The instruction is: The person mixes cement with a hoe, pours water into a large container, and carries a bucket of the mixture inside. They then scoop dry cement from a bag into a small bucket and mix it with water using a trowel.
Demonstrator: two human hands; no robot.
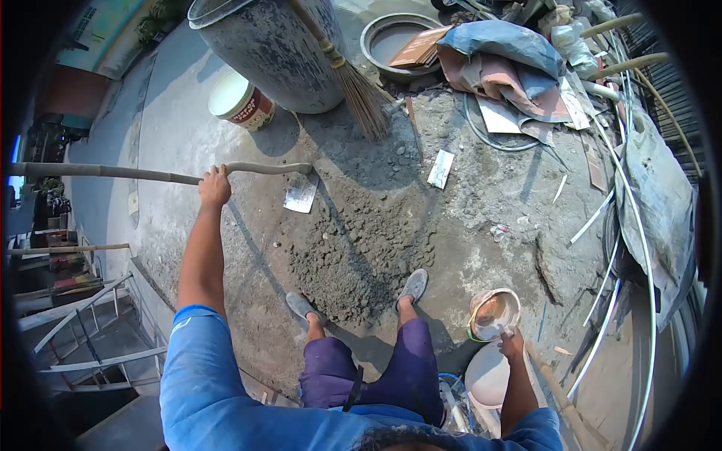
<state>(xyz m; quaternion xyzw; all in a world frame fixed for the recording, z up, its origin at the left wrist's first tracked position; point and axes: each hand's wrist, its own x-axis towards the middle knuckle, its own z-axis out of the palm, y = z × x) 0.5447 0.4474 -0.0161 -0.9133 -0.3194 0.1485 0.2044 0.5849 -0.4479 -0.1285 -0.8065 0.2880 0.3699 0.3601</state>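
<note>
My left hand [214,188] is wrapped round the long wooden handle of a hoe [267,167], held out at the left. Its flat metal blade sits low beside the heap of damp grey mortar mix [361,252]. That heap spreads on the ground in front of and between my feet. On the right, my right hand [512,343] is closed at the near rim of a small bucket [481,304] with a yellow handle. The bucket's inside looks wet and pale. Directly below that hand is a larger round, whitish container [489,376].
A big grey drum [278,60] stands ahead, with a stick broom [361,101] leaning on it and a white paint bucket [241,101] beside it. Tiles rest on a round basin [376,45]. Sacks [500,45], pipes and poles crowd the right; a metal frame [90,331] lies left.
</note>
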